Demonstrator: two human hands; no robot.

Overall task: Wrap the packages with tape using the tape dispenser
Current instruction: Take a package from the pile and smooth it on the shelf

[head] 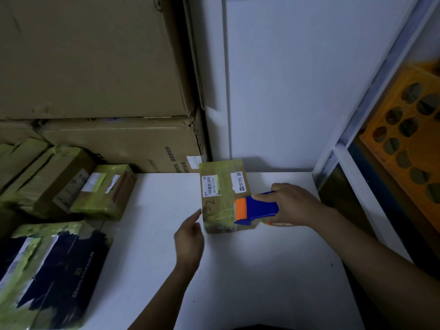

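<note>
A small brown cardboard package (220, 186) with white labels and yellowish tape bands lies on the white table (238, 270), near the back wall. My right hand (289, 204) grips a blue and orange tape dispenser (256, 208), whose orange blade end rests on the package's near right part. My left hand (189, 236) is at the package's near left corner with fingers straight, the fingertips at or just off its left edge.
Several taped packages (78, 186) are piled at the table's left, with a dark box (52, 272) in front of them. Large cardboard cartons (95, 67) are stacked behind them. A shelf frame (352, 148) with an orange crate (409, 129) stands at the right.
</note>
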